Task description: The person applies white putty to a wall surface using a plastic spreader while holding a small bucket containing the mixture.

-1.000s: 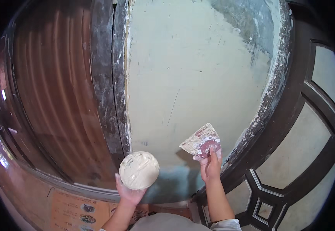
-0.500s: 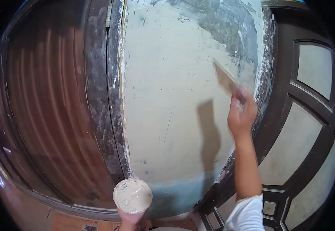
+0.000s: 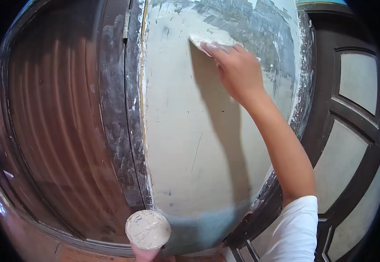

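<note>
My right hand (image 3: 241, 70) grips a putty knife (image 3: 197, 43), its fingers closed over it, and the blade lies against the upper part of the wall panel (image 3: 172, 131). Cream putty coats most of that panel, while a bare grey patch (image 3: 260, 32) shows at the upper right. A ridge of putty borders the blade on its upper side. Low in the view, my left hand (image 3: 144, 253) holds a round tub (image 3: 148, 229) from below. Putty fills the tub close to its rim, with a streak across its surface.
A dark-framed door or window with a brown pleated curtain (image 3: 59, 131) stands on the left, its hinge (image 3: 126, 24) beside the panel. On the right is a dark panelled door (image 3: 325, 118) with pale insets. Brown cardboard (image 3: 85, 254) lies on the floor.
My right hand has moved up and left with the putty knife, bringing the blade from the panel's right side to its upper middle. The tub has shifted slightly down.
</note>
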